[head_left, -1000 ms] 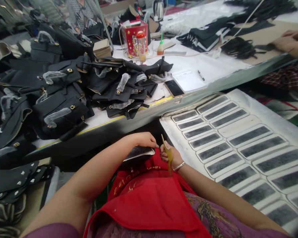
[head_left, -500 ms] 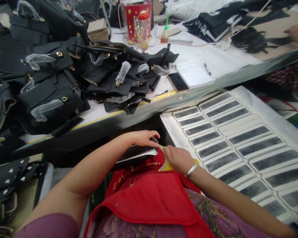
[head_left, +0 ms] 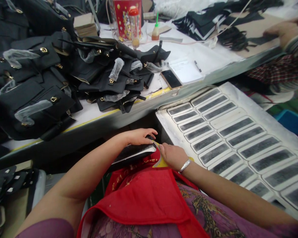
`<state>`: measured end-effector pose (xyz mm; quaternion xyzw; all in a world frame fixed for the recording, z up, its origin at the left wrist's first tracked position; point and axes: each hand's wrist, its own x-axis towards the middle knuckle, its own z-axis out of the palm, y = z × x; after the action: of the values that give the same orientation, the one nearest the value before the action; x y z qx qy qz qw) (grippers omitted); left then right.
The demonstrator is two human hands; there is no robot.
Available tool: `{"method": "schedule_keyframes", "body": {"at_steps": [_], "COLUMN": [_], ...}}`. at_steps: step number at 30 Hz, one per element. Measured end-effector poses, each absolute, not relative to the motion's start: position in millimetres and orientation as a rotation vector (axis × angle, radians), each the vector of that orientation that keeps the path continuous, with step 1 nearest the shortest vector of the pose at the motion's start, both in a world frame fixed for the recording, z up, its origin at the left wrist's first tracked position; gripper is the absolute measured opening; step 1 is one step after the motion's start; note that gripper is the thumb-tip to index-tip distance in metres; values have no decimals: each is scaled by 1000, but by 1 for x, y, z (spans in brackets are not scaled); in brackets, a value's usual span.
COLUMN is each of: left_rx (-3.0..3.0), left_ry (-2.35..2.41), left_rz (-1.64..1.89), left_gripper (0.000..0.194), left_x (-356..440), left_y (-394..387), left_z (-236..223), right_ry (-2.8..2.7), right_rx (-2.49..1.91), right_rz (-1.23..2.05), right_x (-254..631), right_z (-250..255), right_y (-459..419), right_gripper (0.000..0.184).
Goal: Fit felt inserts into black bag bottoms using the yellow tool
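Observation:
My left hand (head_left: 140, 136) is bent over the corner of a black flat piece with a white edge (head_left: 136, 153), which lies across my lap. Its thumb and fingers close on that corner, partly out of sight. Close by on the right, my right hand (head_left: 173, 156) pinches a thin, curved yellow strip (head_left: 161, 162). The strip runs from the piece's corner, under my fingers, and shows again by my wrist. Whether it is stuck to the black piece I cannot tell. A red apron (head_left: 139, 195) lies beneath both.
Black bags (head_left: 39, 96) with plastic-wrapped handles heap on the left of the table. A phone (head_left: 171, 78), paper (head_left: 186, 71) and glue bottle (head_left: 155, 31) stand further right. A board of dark rectangular pieces (head_left: 240, 127) is at my right. Another person's hand (head_left: 280, 31) is at the far right.
The view has shifted slightly to the right, so things on the table appear further left. Both hands keep their grips, with hardly any movement between them. The other person's hand and sleeve show more.

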<state>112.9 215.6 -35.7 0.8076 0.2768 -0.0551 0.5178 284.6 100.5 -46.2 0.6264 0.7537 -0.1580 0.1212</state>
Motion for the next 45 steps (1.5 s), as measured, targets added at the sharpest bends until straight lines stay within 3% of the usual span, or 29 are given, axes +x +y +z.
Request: {"method": "schedule_keyframes", "body": {"at_steps": [19, 27, 34, 45], "left_rx": [2062, 2340, 2578, 2622], "left_ry": [713, 1022, 1288, 1185], "left_rz": [-172, -266, -115, 97], "left_gripper": [59, 106, 93, 91], "left_x": [106, 94, 103, 90], "left_y": [210, 171, 138, 134], "left_z": [-27, -19, -37, -47], "right_ry": [2179, 2172, 2182, 2123], "right_rx": [1890, 1897, 1926, 1917], "right_rz": [-430, -460, -487, -460], "right_x": [268, 267, 267, 251], "right_z": [-43, -41, -44, -41], "right_y": [94, 94, 90, 94], "right_gripper": [47, 50, 54, 50]}}
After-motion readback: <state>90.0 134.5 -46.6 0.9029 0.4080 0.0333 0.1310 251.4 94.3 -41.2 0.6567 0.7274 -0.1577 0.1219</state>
